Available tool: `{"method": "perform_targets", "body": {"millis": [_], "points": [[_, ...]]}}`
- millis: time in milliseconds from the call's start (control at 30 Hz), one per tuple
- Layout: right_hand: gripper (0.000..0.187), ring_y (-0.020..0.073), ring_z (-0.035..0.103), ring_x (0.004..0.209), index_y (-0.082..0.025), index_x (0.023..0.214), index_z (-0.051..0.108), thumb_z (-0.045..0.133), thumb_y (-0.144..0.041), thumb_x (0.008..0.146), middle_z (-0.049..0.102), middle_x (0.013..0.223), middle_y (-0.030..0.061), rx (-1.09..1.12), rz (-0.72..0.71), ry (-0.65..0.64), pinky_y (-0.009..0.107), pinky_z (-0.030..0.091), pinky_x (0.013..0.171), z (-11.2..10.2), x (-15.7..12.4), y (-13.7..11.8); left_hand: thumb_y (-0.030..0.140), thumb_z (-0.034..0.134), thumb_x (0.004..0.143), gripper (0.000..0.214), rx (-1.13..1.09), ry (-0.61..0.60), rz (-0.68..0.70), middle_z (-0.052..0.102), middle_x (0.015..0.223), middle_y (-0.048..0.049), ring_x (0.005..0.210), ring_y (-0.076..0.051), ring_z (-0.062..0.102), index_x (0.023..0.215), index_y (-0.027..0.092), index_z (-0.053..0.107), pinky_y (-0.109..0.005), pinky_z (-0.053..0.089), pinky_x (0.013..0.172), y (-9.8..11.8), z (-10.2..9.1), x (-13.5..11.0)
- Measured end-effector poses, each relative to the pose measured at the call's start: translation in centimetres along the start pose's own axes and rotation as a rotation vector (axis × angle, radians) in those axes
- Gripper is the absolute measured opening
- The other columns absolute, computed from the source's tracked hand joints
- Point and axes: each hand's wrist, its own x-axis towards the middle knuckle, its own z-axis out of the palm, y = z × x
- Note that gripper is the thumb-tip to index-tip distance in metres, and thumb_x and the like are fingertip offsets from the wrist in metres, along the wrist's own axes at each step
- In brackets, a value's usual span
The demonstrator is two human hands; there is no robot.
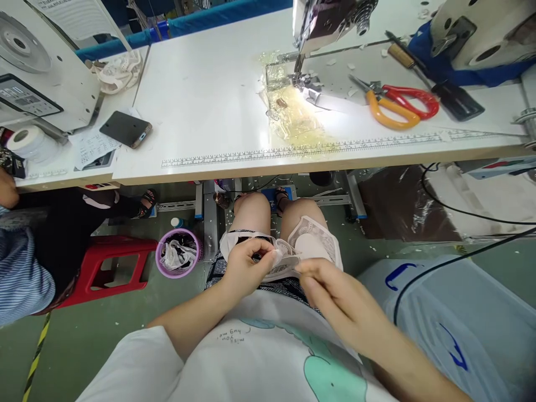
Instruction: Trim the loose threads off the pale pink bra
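A pale lace bra [317, 241] lies across my lap, its moulded cup resting over the thigh at the right. My left hand [250, 261] pinches a thin strap or edge of the bra between thumb and forefinger. A little to the right, my right hand [325, 283] pinches another part of the same narrow band, with the fingertips closed on it. A short stretch of the band runs between the two hands. The exact piece under the fingertips is too small to make out.
Ahead stands a white sewing table [201, 106] with a sewing machine [307, 44], orange-and-red-handled scissors [393, 103], and a phone [126, 129]. A purple basket [158, 262] and red stool [100, 273] are at left, where another person sits. At right is a translucent bin [419, 335].
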Motion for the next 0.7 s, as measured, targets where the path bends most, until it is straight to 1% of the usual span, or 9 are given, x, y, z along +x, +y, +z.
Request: {"method": "perform_targets", "body": {"millis": [67,167,233,333,433,700], "points": [[0.02,0.0107,0.054,0.058,-0.02,0.105,0.049,0.036,-0.021,0.09,0.058,0.067,-0.0018,-0.033,0.01,-0.006,0.023,0.045,0.054,1.2,1.7,0.6,0.024,0.058,0.072,0.011,-0.125,-0.041,-0.1,0.059,0.064,-0.0022,0.06,-0.012,0.051,0.068,0.013,0.058,-0.023,0.042,0.058,-0.1,0.1,0.0],[0.016,0.0136,0.058,0.064,-0.019,0.09,0.054,0.039,-0.02,0.088,0.061,0.072,0.0015,-0.138,-0.032,0.067,0.025,0.045,0.056,2.2,3.1,0.9,0.028,0.061,0.07,0.016,-0.265,-0.073,-0.186,0.059,0.062,-0.002,0.058,-0.011,0.052,0.069,0.013,0.059,-0.022,0.042,0.057,-0.3,0.1,0.1],[0.018,0.0147,0.058,0.068,-0.018,0.083,0.057,0.04,-0.02,0.087,0.06,0.079,0.0043,-0.178,-0.077,0.115,0.026,0.046,0.058,2.5,3.4,1.0,0.03,0.064,0.069,0.018,-0.306,-0.074,-0.194,0.06,0.064,-0.0026,0.06,-0.012,0.053,0.069,0.012,0.06,-0.023,0.043,0.06,-0.4,0.1,0.2],[0.019,0.0151,0.057,0.07,-0.017,0.085,0.061,0.042,-0.02,0.086,0.057,0.078,0.0055,-0.199,-0.109,0.161,0.026,0.046,0.059,2.5,3.6,0.9,0.032,0.064,0.069,0.02,-0.324,-0.072,-0.189,0.062,0.065,-0.0036,0.063,-0.013,0.055,0.071,0.013,0.061,-0.025,0.046,0.063,-0.4,0.0,0.2],[0.019,0.0149,0.056,0.066,-0.017,0.087,0.062,0.044,-0.02,0.086,0.055,0.072,0.0047,-0.218,-0.115,0.162,0.026,0.046,0.057,2.4,3.6,0.9,0.031,0.064,0.07,0.019,-0.324,-0.078,-0.192,0.063,0.067,-0.0042,0.064,-0.014,0.057,0.072,0.013,0.062,-0.026,0.046,0.064,-0.3,-0.1,0.1],[0.021,0.0133,0.053,0.06,-0.015,0.086,0.064,0.043,-0.02,0.086,0.052,0.067,0.0038,-0.262,-0.128,0.159,0.025,0.043,0.053,2.3,3.8,0.6,0.026,0.062,0.07,0.014,-0.305,-0.076,-0.174,0.061,0.064,-0.0027,0.062,-0.011,0.056,0.069,0.012,0.057,-0.023,0.045,0.062,-0.5,0.0,0.1]]}}
